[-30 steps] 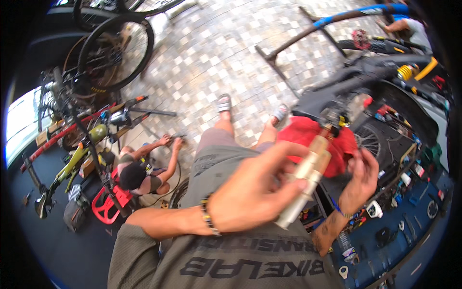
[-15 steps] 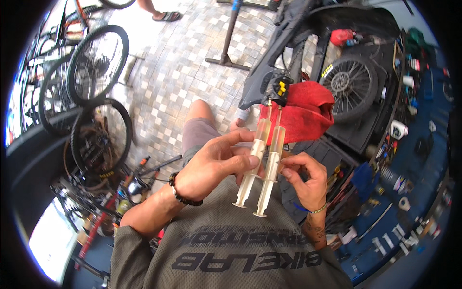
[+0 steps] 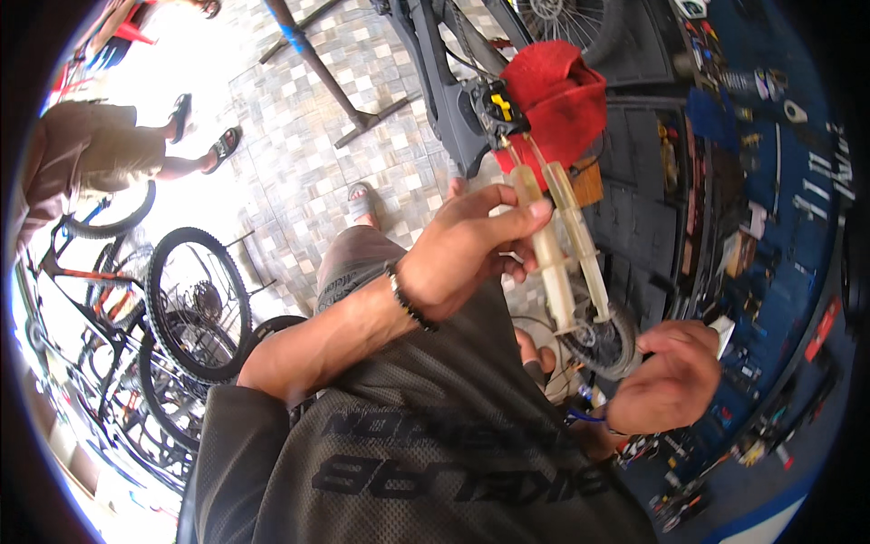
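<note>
My left hand (image 3: 471,240) closes its thumb and fingers round a clear plastic syringe (image 3: 549,258) with pale liquid inside. A second syringe (image 3: 576,222) stands beside it, its plunger pointing down toward me. Thin tubes run from the tips of both to a black bicycle part (image 3: 480,113) that carries a yellow piece (image 3: 501,107); it looks like a brake caliper. Against this part rests a red cloth (image 3: 562,104). Off to the right of the syringes, apart from them, is my right hand (image 3: 669,379), its fingers bent and blurred; whether it holds anything is hidden.
A dark bicycle frame (image 3: 433,82) reaches away at the top, near a stand leg (image 3: 358,120) on the tiled floor. Several bicycles crowd the left, below another person (image 3: 100,150). A blue tool wall (image 3: 779,236) and black drawers (image 3: 634,199) line the right.
My right hand has left the syringes and moved right and down. The view has shifted, so the caliper and cloth sit higher. My left hand keeps its hold; a person now shows at left.
</note>
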Demonstrator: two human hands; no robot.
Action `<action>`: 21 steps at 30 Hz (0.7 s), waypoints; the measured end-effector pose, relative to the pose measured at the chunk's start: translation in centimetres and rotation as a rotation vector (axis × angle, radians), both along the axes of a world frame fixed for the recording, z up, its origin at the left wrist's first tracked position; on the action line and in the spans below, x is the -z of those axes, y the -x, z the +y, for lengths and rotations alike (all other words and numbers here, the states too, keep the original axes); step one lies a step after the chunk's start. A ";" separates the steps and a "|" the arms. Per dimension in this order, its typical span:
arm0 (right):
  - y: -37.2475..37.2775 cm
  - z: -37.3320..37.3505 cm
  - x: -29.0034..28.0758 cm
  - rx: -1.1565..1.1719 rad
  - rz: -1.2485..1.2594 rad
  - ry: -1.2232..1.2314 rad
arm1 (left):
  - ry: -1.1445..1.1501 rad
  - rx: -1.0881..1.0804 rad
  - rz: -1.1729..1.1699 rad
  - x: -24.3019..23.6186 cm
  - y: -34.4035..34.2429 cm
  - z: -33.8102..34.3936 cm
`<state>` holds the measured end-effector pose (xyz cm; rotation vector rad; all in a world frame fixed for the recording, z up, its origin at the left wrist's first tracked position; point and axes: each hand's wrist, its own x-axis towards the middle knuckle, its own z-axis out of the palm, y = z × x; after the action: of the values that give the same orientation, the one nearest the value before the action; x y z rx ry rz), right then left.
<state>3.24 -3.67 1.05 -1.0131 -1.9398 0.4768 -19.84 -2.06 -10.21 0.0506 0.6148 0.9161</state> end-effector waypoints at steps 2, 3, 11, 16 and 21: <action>3.6 -1.3 -0.9 0.000 -0.318 0.128 | -0.013 0.022 -0.020 0.1 -0.1 0.4; 5.6 -2.1 -0.5 0.093 -0.382 0.224 | -0.004 0.037 -0.014 0.4 -0.2 0.5; 7.8 -1.4 2.8 0.252 -0.525 0.042 | -0.112 0.111 -0.061 1.1 0.3 0.6; 8.4 -0.6 2.2 0.300 -0.550 -0.017 | -0.089 0.000 -0.107 2.5 0.5 1.1; 8.3 -0.4 2.0 0.420 -0.529 0.122 | -0.069 -0.042 -0.114 4.1 0.8 1.4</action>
<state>-5.08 -4.10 -0.90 -1.7107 -2.0752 0.0876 -20.60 -0.69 -14.32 0.0471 0.4804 0.9736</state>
